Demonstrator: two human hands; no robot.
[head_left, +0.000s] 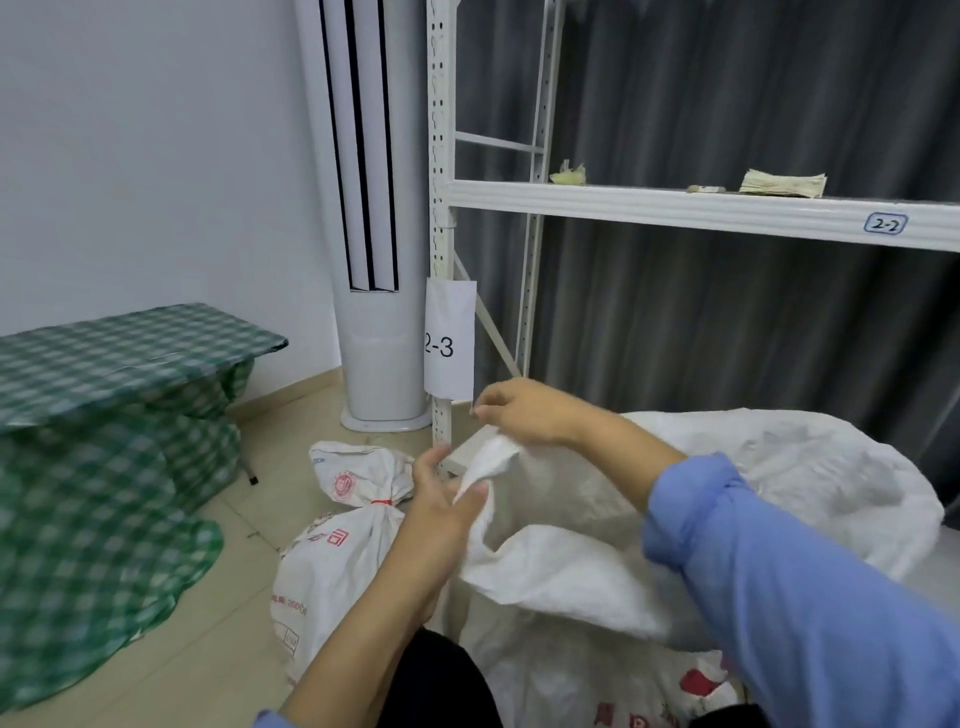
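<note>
Indoors, a white woven sack (597, 582), coarse plastic weave and crumpled, gapes at the left end of a white metal rack (675, 208), below the shelf marked 2-2; its contents are hidden. The left grip (447, 499) pinches a bunched fold of the sack's mouth between thumb and fingers. The right grip (519, 410), fingertips pressed together just above that fold, holds something too small to tell. Beside the rack's front left post, a tied sack (337, 561) with red print lies on the tiled floor, bound by a red tie. Flat paper bundles (784, 183) rest on the shelf. A green checked cloth (104, 364) drapes a tabletop at left.
</note>
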